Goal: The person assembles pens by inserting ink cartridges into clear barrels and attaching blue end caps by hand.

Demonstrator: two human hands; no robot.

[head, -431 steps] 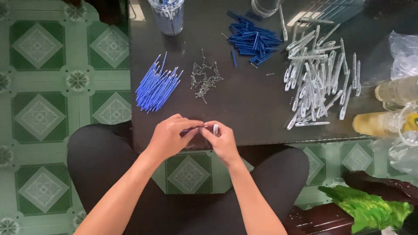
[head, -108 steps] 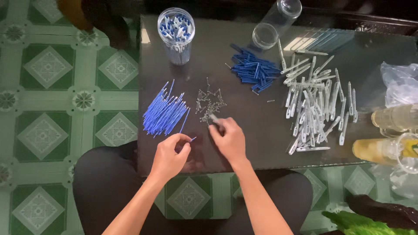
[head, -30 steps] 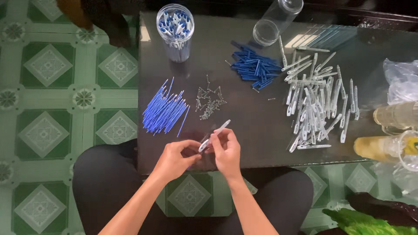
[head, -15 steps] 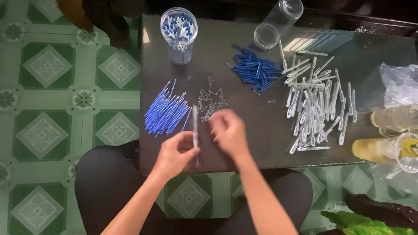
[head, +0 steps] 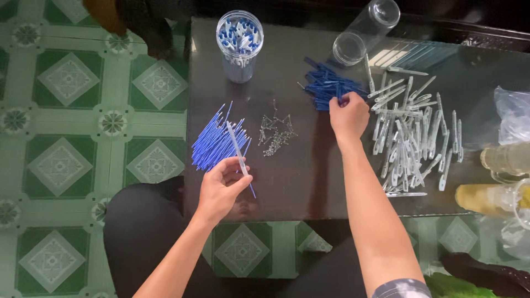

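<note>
My left hand (head: 221,185) pinches a clear pen barrel (head: 237,148) with a blue refill, tilted up over the dark desk (head: 309,176) beside the blue refill pile (head: 215,144). My right hand (head: 349,115), well apart from it, closes its fingertips on the blue caps (head: 326,85) near the clear barrels (head: 414,138).

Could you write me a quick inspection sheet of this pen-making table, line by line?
Surface: dark glossy table on a green tiled floor.
Job's things: clear barrel with refill, refill pile, springs, blue caps, clear barrels, jar of pens.
Clutter: empty jar on its side, plastic bag, yellowish bottles.
Grippers: left hand holds the barrel; right hand reaches into the caps.
Cables: nothing seen.
Surroundings: green leaves at lower right.
</note>
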